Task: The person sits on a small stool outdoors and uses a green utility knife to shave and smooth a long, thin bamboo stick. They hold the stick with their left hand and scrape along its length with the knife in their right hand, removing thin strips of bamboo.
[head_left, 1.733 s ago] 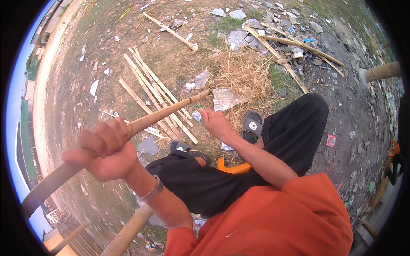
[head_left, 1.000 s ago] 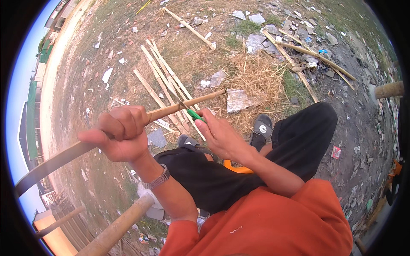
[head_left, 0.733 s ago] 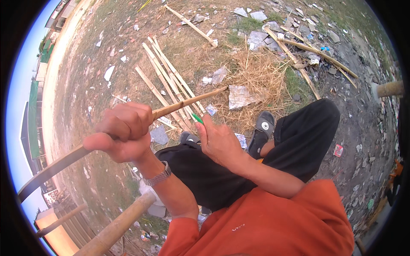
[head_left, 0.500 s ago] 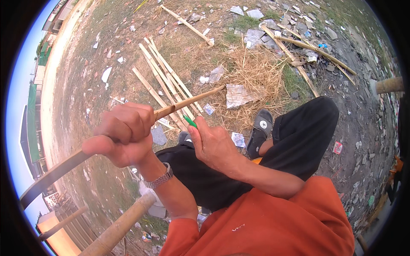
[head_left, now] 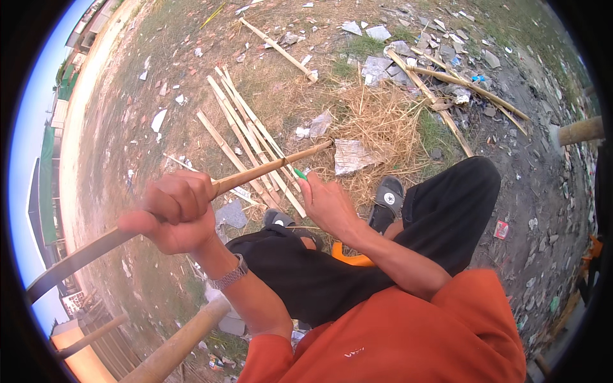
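Note:
A long split bamboo strip (head_left: 271, 167) slants across in front of me, from the lower left up to its far tip near the straw. My left hand (head_left: 175, 214), wearing a metal watch at the wrist, is closed around its middle. In my closed right hand (head_left: 329, 205) is a small knife (head_left: 301, 173); only its green handle end shows clearly. The knife's thin dark blade seems to meet the strip between my left hand and the far tip. My fingers hide the rest of the handle.
Several pale bamboo strips (head_left: 246, 131) lie on the ground beyond my hands. Dry straw (head_left: 383, 118) is heaped right of them, with bamboo poles (head_left: 469, 83) and broken tiles behind. A thick bamboo pole (head_left: 185, 338) rises at lower left. Something orange (head_left: 350, 256) is under my leg.
My right hand has moved right and slightly outward along the strip with the knife. My left hand, still gripping the bamboo, has shifted a little left.

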The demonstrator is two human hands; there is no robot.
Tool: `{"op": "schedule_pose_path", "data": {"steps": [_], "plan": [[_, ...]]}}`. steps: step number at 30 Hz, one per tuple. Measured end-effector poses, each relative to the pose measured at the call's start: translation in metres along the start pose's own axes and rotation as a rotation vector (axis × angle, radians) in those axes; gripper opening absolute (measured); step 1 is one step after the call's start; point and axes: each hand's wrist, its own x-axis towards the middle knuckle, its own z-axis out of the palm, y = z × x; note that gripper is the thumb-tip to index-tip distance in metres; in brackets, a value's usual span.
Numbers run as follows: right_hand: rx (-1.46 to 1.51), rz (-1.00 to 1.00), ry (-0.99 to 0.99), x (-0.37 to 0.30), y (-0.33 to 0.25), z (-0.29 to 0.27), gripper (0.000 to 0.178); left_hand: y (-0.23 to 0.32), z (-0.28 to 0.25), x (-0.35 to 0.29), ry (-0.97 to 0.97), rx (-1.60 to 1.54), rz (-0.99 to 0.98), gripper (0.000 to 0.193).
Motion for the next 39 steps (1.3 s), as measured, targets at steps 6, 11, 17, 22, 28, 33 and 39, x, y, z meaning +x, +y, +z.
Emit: {"op": "schedule_pose_path", "data": {"steps": [6, 11, 17, 22, 28, 33, 39], "plan": [[0.018, 0.049, 0.024, 0.005, 0.002, 0.005, 0.029, -0.004, 0.007, 0.007, -0.037, -0.01, 0.037, 0.059], [0.049, -0.035, -0.073, -0.012, -0.029, -0.022, 0.03, -0.003, 0.012, 0.009, -0.063, -0.027, 0.037, 0.059], [0.019, -0.072, -0.048, -0.022, -0.045, -0.03, 0.027, -0.004, 0.017, 0.013, -0.174, -0.025, 0.042, 0.058], [-0.023, -0.055, -0.028, -0.011, -0.026, -0.026, 0.024, -0.002, 0.019, 0.015, -0.157, -0.068, 0.041, 0.059], [-0.032, -0.028, -0.028, -0.011, -0.019, -0.02, 0.029, -0.007, 0.021, 0.014, -0.14, -0.066, 0.034, 0.059], [-0.044, -0.074, -0.001, -0.004, -0.008, -0.017, 0.026, -0.005, 0.013, 0.011, -0.107, -0.055, 0.034, 0.059], [-0.058, -0.045, 0.056, 0.0, 0.02, -0.001, 0.027, -0.004, 0.014, 0.011, -0.153, -0.086, 0.009, 0.06]]}}
